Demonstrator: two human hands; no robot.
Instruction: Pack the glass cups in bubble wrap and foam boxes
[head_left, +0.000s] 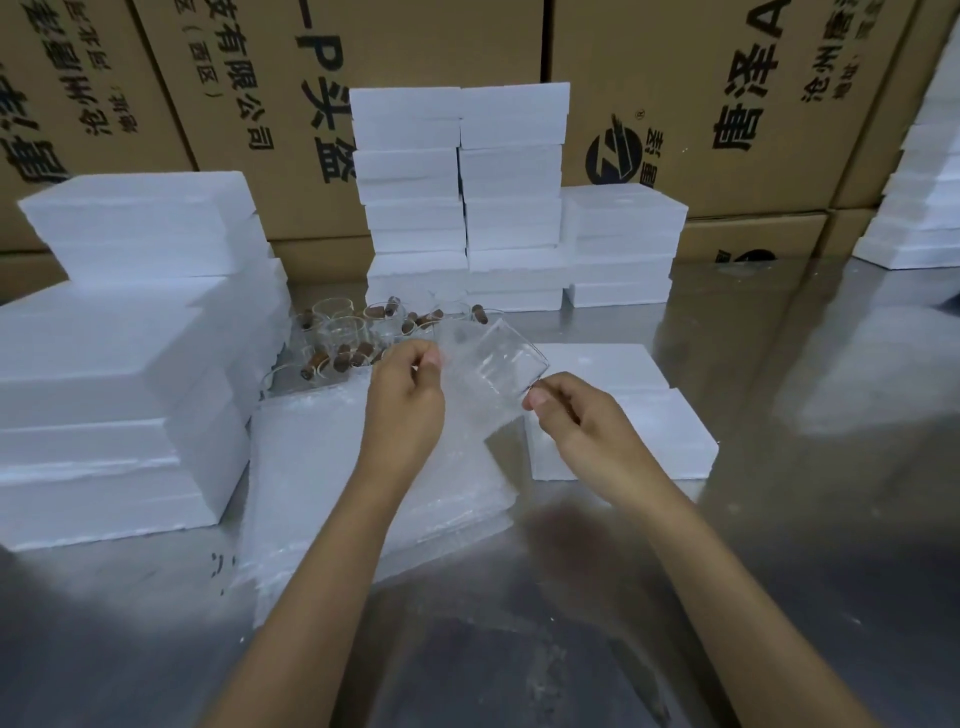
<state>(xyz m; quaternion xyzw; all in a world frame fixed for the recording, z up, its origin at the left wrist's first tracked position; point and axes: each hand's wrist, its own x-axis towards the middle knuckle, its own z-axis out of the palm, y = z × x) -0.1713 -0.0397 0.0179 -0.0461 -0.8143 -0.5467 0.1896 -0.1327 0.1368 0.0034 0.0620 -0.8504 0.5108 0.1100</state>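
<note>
A clear glass cup (501, 358) lies tilted in the air inside a sheet of bubble wrap (467, 400), above the table's middle. My left hand (408, 395) pinches the upper left edge of the sheet. My right hand (576, 415) pinches the cup's rim or handle at its right side. Beneath them lies a stack of bubble wrap sheets (332, 467). Several more glass cups with brown wooden handles (358, 332) stand behind my hands. A white foam box (628, 431) sits to the right of the cup.
Tall stacks of white foam boxes stand at the left (119, 364), at the back centre (462, 197) and at the far right (924, 197). Brown printed cartons (727, 104) form the back wall. The shiny metal table (805, 519) extends to the right and front.
</note>
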